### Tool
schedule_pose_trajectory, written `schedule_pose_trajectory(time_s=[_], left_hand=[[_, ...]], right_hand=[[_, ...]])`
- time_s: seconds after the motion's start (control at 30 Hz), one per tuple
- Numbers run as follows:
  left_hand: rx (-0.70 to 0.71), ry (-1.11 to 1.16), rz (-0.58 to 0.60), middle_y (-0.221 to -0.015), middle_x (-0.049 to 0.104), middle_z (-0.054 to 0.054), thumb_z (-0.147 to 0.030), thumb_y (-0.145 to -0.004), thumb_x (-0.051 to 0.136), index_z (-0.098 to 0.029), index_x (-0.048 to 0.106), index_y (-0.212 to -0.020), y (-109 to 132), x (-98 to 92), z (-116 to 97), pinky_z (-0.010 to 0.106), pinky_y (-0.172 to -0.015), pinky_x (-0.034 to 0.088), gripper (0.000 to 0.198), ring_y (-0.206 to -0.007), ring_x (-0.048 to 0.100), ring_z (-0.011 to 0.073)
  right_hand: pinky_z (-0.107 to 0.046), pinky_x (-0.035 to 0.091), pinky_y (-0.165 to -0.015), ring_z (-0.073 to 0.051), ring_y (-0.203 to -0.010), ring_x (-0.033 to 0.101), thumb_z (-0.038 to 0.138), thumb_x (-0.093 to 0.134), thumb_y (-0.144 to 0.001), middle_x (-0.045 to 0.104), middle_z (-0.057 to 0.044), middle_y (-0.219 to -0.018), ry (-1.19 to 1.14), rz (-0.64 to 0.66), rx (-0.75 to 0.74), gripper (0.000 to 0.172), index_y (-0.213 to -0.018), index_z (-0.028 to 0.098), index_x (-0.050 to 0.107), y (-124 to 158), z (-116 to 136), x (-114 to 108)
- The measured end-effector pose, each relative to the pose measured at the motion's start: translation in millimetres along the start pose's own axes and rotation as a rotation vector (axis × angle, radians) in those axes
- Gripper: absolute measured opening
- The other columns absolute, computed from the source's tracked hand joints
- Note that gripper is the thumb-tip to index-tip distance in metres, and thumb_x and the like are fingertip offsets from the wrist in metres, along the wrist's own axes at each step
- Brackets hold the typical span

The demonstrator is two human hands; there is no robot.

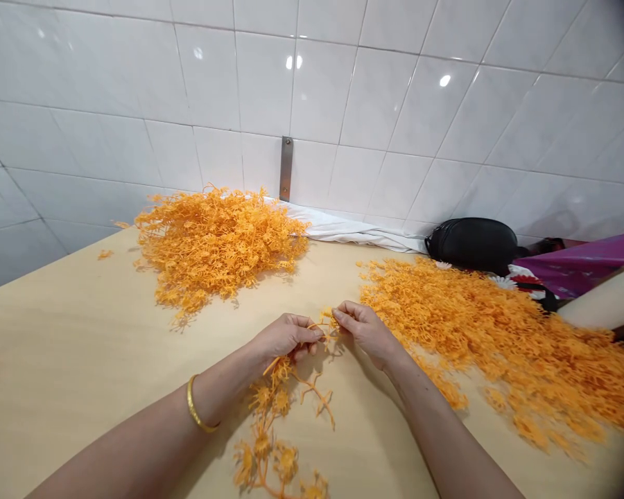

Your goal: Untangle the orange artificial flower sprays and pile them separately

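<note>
My left hand is closed around an orange plastic flower sprig that trails down toward me over the tan tabletop. My right hand pinches the sprig's upper tip, fingers pressed together, just right of the left hand. A gold bangle circles my left wrist. A heap of orange plastic flower pieces lies at the back left. A wider spread of the same pieces covers the table to the right of my right hand.
A white tiled wall runs behind the table, with a metal bracket on it. White cloth lies along the wall's foot. A black bag, purple fabric and a cream object sit at the right.
</note>
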State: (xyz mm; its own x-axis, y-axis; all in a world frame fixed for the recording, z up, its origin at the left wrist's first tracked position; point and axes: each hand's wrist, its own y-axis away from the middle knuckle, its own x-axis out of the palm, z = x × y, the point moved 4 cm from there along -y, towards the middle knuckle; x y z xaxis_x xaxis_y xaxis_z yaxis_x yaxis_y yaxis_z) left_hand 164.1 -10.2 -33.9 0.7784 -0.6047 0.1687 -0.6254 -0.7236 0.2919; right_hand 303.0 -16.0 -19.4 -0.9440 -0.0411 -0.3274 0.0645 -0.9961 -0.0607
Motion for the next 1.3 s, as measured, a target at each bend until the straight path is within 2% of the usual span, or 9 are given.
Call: schedule_pose_trajectory(time_s=[0.23,0.4,0.67,0.83,0.9,1.03,1.1,1.2,1.3], left_hand=[[-0.001,-0.003,-0.046,-0.041,0.044,-0.006,-0.03,-0.057,0.061,-0.013,0.05,-0.059,-2.3,1.7,3.2,0.02,-0.036,0.015,0.02,-0.029,0.025,0.0017],[0.0,-0.008,-0.058,-0.04,0.044,-0.005,-0.03,-0.055,0.061,-0.014,0.048,-0.056,-1.9,1.7,3.5,0.02,-0.036,0.014,0.02,-0.029,0.026,0.0016],[0.025,0.033,-0.067,-0.038,0.041,-0.007,-0.032,-0.055,0.063,-0.013,0.052,-0.061,-7.6,3.3,-2.4,0.02,-0.036,0.01,0.023,-0.029,0.022,0.0008],[0.007,0.002,-0.069,-0.038,0.042,-0.006,-0.029,-0.057,0.063,-0.012,0.052,-0.058,-1.9,-3.6,2.4,0.019,-0.034,0.012,0.02,-0.028,0.025,0.0013],[0.044,0.117,-0.075,-0.044,0.047,-0.004,-0.03,-0.061,0.061,-0.012,0.053,-0.063,-1.7,-8.0,3.6,0.017,-0.034,0.017,0.02,-0.03,0.03,0.0017],[0.053,0.472,-0.017,-0.072,0.059,0.004,-0.033,-0.07,0.053,-0.013,0.056,-0.079,-8.7,-14.0,6.0,0.022,-0.051,0.04,0.022,-0.053,0.052,0.0084],[0.055,0.598,0.031,-0.081,0.06,0.007,-0.033,-0.072,0.05,-0.013,0.056,-0.083,-11.7,-15.7,5.7,0.029,-0.065,0.043,0.023,-0.066,0.057,0.0137],[0.088,0.678,0.088,-0.09,0.06,0.01,-0.036,-0.074,0.045,-0.013,0.056,-0.087,-12.0,-16.8,3.0,0.038,-0.076,0.04,0.028,-0.082,0.057,0.0208],[0.104,0.703,0.137,-0.096,0.059,0.012,-0.037,-0.076,0.041,-0.012,0.055,-0.092,-9.7,-15.4,0.5,0.043,-0.08,0.038,0.033,-0.089,0.054,0.0236]], right_hand=[[-0.019,0.026,-0.047,-0.006,-0.049,0.033,0.042,0.052,-0.07,0.041,0.006,-0.054,-0.037,0.127,0.011,0.026,-0.067,0.016,0.048,5.5,8.2,9.0],[-0.02,0.03,-0.048,-0.008,-0.051,0.039,0.038,0.057,-0.066,0.046,0.004,-0.055,-0.049,0.074,-0.017,0.024,-0.065,0.016,0.048,5.3,6.3,11.0],[-0.022,0.028,-0.044,-0.008,-0.045,0.033,0.041,0.049,-0.069,0.039,0.005,-0.048,0.011,-0.36,-0.096,0.027,-0.058,0.018,0.044,-1.8,6.4,0.2],[-0.024,0.032,-0.046,-0.01,-0.047,0.037,0.044,0.044,-0.071,0.042,0.003,-0.055,0.035,-0.907,-0.02,0.025,-0.07,0.019,0.043,7.4,1.4,-69.7],[-0.026,0.034,-0.049,-0.012,-0.049,0.04,0.045,0.046,-0.069,0.044,0.001,-0.06,0.173,-0.998,0.032,0.029,-0.083,0.019,0.045,12.4,0.3,-93.1],[-0.038,0.036,-0.065,-0.026,-0.081,0.048,0.044,0.053,-0.064,0.046,-0.014,-0.095,0.597,-0.956,0.148,0.063,-0.115,0.015,0.031,17.0,5.6,-101.0],[-0.044,0.033,-0.07,-0.034,-0.097,0.039,0.043,0.05,-0.067,0.035,-0.02,-0.112,0.774,-0.981,0.174,0.059,-0.117,0.016,0.033,19.4,10.8,-94.8],[-0.046,0.031,-0.069,-0.036,-0.1,0.034,0.04,0.041,-0.074,0.038,-0.017,-0.112,0.932,-0.935,0.101,0.032,-0.093,0.018,0.053,17.9,16.7,-84.7],[-0.042,0.03,-0.064,-0.03,-0.087,0.042,0.039,0.035,-0.076,0.051,-0.012,-0.082,1.001,-0.785,0.086,0.032,-0.062,0.017,0.053,12.5,13.3,-81.8]])
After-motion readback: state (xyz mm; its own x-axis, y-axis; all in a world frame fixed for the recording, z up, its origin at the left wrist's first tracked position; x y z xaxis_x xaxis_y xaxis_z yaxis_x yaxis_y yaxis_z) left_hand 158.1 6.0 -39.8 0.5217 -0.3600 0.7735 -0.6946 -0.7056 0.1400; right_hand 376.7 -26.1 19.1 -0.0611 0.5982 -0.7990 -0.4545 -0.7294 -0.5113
